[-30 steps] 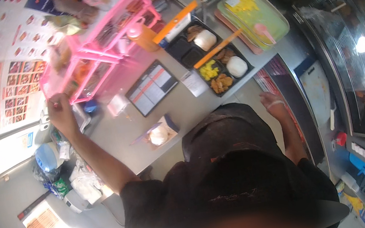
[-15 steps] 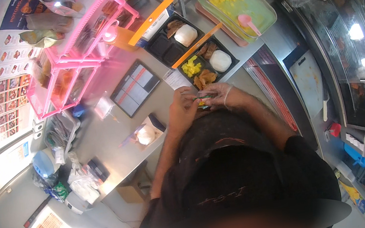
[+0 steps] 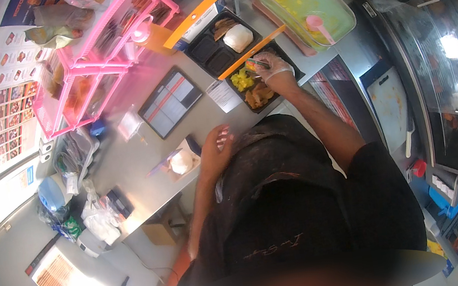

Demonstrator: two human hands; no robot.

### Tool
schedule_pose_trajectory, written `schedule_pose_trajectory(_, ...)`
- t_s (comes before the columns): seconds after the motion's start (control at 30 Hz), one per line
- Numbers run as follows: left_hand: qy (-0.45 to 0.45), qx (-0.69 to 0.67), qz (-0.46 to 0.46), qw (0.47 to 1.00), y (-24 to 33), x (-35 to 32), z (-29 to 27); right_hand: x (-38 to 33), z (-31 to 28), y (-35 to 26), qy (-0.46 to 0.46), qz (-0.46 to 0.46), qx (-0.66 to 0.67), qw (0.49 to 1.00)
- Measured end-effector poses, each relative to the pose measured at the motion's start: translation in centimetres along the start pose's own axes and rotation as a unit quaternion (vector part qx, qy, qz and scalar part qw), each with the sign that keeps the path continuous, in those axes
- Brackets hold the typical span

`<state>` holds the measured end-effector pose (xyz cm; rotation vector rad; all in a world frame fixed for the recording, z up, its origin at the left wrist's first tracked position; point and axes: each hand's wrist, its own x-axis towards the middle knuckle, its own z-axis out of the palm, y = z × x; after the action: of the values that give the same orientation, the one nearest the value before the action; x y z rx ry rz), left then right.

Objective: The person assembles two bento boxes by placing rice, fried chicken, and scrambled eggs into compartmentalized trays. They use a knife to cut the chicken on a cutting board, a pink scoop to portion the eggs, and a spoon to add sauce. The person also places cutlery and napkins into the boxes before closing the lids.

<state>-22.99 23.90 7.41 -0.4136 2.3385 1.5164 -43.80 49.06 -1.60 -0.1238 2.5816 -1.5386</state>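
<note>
My right hand, in a clear glove, reaches over the nearer black meal tray. Its fingers close on a small colourful packet above the food. Beside the hand, yellow chunks and brown fried pieces fill compartments of that tray; the white rice seen there earlier is hidden behind the hand. My left hand is curled near the front edge of the counter, left of the tray; what its fingers hold, if anything, cannot be made out. Farther back stands a second black tray with a white rice mound and brown meat.
An orange-edged strip crosses between the trays. Left of them lie a paper slip and a tablet. A pink rack and a pump bottle stand behind. A lidded tub with a pink scoop sits at the right.
My hands have parted. The right one has moved forward and right over the nearer tray with the small packet; the left one has drawn back and to the left.
</note>
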Motion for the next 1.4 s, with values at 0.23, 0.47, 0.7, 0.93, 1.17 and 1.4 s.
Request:
schedule_pose_trajectory(0.23,0.018,-0.022,-0.044,0.999,-1.8,-2.3,-0.7,-0.4,2.3,-1.1,0.054,-0.034,-0.159,0.985)
schedule_pose_trajectory(0.47,0.039,-0.019,-0.062,0.997,-3.8,-4.1,-2.6,-0.6,2.7,-1.2,0.088,-0.164,-0.297,0.937)
schedule_pose_trajectory(0.7,0.286,-0.035,-0.043,0.957,-5.3,-8.2,-14.1,-3.9,0.0,-4.9,0.113,-0.132,-0.151,0.973)
schedule_pose_trajectory(0.93,0.56,0.009,-0.042,0.827,-11.6,-9.7,-39.9,-9.0,2.4,-4.4,0.113,-0.105,-0.166,0.974)
schedule_pose_trajectory(1.17,0.41,0.111,0.275,0.862,-3.3,3.7,-52.0,-15.2,11.1,-10.8,0.105,-0.123,-0.09,0.983)
schedule_pose_trajectory(1.4,0.306,0.331,-0.01,0.892,1.9,17.8,-55.9,-19.0,16.7,-19.2,0.027,-0.002,-0.127,0.992)
